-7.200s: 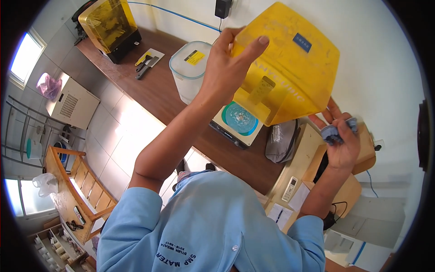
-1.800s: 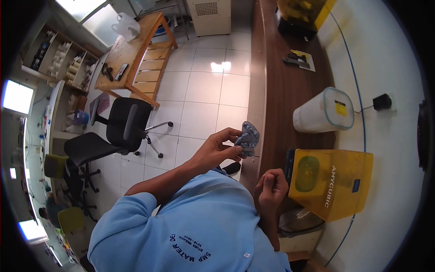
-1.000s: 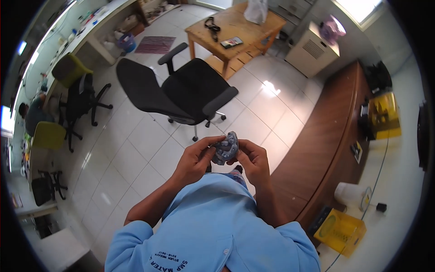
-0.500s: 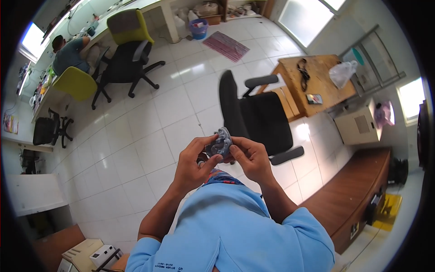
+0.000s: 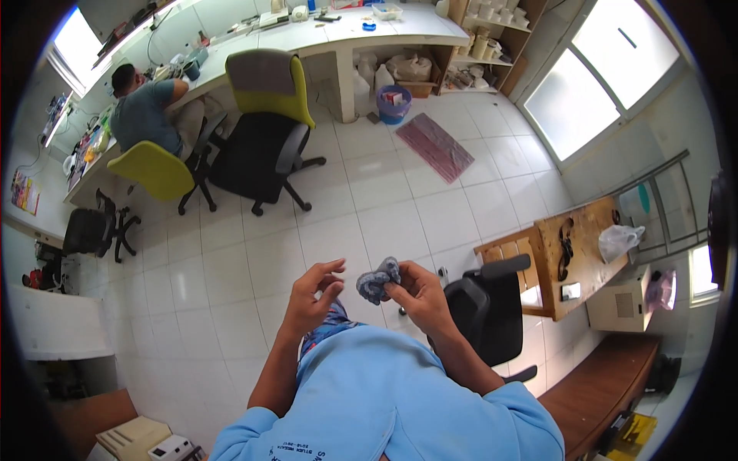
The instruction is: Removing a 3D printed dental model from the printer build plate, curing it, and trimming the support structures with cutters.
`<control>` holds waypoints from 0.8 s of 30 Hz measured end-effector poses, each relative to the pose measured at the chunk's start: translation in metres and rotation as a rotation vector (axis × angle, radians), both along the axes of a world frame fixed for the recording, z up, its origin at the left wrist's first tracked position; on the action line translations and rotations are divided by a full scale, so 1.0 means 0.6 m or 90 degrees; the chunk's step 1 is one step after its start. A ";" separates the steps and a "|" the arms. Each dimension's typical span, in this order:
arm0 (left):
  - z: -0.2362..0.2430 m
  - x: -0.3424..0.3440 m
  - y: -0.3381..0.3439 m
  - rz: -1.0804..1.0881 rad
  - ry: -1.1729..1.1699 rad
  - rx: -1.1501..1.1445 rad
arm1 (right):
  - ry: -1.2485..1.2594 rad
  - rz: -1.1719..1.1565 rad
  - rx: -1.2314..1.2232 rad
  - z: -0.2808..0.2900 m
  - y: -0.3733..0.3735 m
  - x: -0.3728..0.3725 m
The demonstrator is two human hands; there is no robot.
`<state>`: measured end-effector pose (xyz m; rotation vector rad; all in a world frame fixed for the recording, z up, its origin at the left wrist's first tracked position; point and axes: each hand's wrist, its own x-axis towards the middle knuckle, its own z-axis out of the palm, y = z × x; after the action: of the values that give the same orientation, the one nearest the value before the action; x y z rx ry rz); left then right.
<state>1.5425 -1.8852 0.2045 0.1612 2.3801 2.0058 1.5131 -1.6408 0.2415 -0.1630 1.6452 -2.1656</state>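
A small grey-blue dental cast [image 5: 377,281], lumpy and curved, is held up in front of my body. My right hand [image 5: 421,296] pinches its right side between thumb and fingers. To the left of it, apart from the cast, my left hand [image 5: 314,296] is empty, with thumb and fingers spread. The finer detail of the cast is too small to make out.
A black office chair [image 5: 480,307] stands right of my hands, beside a wooden table [image 5: 588,253] bearing a cable, phone and plastic bag. Ahead are a green-backed chair [image 5: 257,146], a blue bucket [image 5: 393,107], a floor mat [image 5: 435,147] and a long white counter [image 5: 307,34]. A seated person [image 5: 150,107] works at far left.
My left hand has let go of the cast and moved off to its left; my right hand alone holds it. The view has shifted, bringing more of the counter into sight.
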 end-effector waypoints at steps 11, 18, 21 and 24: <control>-0.342 -0.475 -0.328 0.200 -0.319 -0.328 | -0.015 -0.191 0.008 -0.012 -0.106 -0.361; -0.470 -0.682 -0.379 0.233 -0.499 -0.504 | -0.061 -0.431 0.134 -0.040 -0.039 -0.528; -0.473 -0.738 -0.357 0.181 -0.514 -0.555 | -0.163 -0.517 0.172 -0.078 -0.004 -0.596; -0.478 -0.789 -0.332 0.264 -0.574 -0.593 | -0.220 -0.502 0.193 -0.111 0.028 -0.710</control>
<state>1.0690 -2.0842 -0.0823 -1.0461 2.4120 0.5381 1.0869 -1.6242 0.1751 1.0475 1.9891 -2.2035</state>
